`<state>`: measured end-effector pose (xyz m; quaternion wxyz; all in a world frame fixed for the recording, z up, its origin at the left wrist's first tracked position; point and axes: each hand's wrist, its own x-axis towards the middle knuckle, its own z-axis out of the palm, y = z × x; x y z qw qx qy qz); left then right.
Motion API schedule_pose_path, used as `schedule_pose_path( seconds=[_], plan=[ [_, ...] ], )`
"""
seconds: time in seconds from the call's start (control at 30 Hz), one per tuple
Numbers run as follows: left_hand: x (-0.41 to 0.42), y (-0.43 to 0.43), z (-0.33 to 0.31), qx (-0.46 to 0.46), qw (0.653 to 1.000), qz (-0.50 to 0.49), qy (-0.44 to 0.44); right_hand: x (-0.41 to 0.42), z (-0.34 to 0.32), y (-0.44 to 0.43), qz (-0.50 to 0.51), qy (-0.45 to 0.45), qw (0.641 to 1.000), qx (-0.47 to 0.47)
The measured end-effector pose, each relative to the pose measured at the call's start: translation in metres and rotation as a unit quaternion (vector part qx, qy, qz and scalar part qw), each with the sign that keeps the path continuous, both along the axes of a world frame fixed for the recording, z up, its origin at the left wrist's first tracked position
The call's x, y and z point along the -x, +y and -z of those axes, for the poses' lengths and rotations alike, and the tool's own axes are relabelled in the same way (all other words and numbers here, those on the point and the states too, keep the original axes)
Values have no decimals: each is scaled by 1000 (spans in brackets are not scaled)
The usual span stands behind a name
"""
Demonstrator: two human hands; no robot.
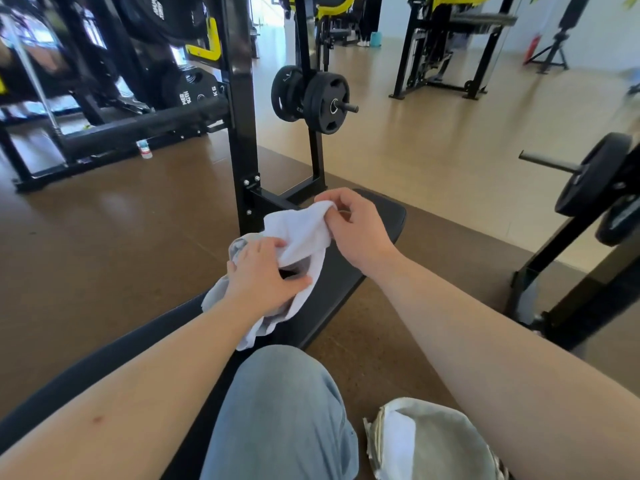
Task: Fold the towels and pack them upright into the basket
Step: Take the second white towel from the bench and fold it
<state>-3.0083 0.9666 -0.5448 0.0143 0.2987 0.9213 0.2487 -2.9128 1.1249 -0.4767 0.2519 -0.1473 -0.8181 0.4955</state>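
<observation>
Towel [301,233] in mid-fold, white, bunched and slack, just above the black bench [377,220] ahead of the knees. Gripped low by the left hand [265,275], fingers curled over the crumpled near part; pinched at the far corner by the right hand [349,226], thumb and forefinger closed on the hem. Likely best: draw the hands apart first to take out the slack, find the matching corners, then lay the cloth flat on the bench before folding. Avoid creasing while bunched: probably a lumpy bundle, unfit to stand upright. Runs on a slant, long axis from the near left, tail hanging by the bench edge, up to the far right at the pinched corner. Too rumpled to tell one face from the other. Low at the right, beside the knee: basket [464,441], pale, with one packed towel [398,441] already inside.
</observation>
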Motion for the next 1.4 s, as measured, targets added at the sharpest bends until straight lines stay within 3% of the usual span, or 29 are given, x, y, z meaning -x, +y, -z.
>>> schedule_pose_path(
  seconds=[0.2, 0.4, 0.47, 0.53, 0.7, 0.87, 0.93, 1.07, 1.13, 1.2, 1.4],
  plan=[
    [-2, 14, 15, 98, 991, 39, 83, -11, 13, -3, 10, -16, 1000, 8],
    [-2, 8, 27, 75, 995, 67, 16, -24, 61, -4, -75, -218, 969, -84],
    [-8, 2, 33, 60, 995, 55, -58, -24, 83, -6, -80, -247, 963, -75],
    [-8, -3, 44, 55, 994, 54, -76, -22, 96, -10, -58, -275, 960, -21],
    [-2, -11, 56, 39, 995, 77, -46, -10, 105, -21, -29, -208, 955, 210],
    [1, -8, 57, 16, 996, 88, -12, 3, 100, -17, 94, -148, 947, 269],
    [2, -7, 58, 8, 998, 61, 6, 7, 92, -12, 96, -136, 954, 249],
    [2, -7, 53, -98, 987, -22, -126, 12, 55, -8, 23, -112, 988, 104],
    [2, -5, 45, -40, 992, -34, -119, 11, 37, -6, 9, -92, 994, 56],
    [1, -4, 41, 8, 989, -35, -141, 8, 23, -1, 28, -45, 997, 48],
    [4, -25, 54, -43, 964, -111, -239, -5, 9, 11, 65, 26, 996, 48]
  ],
)
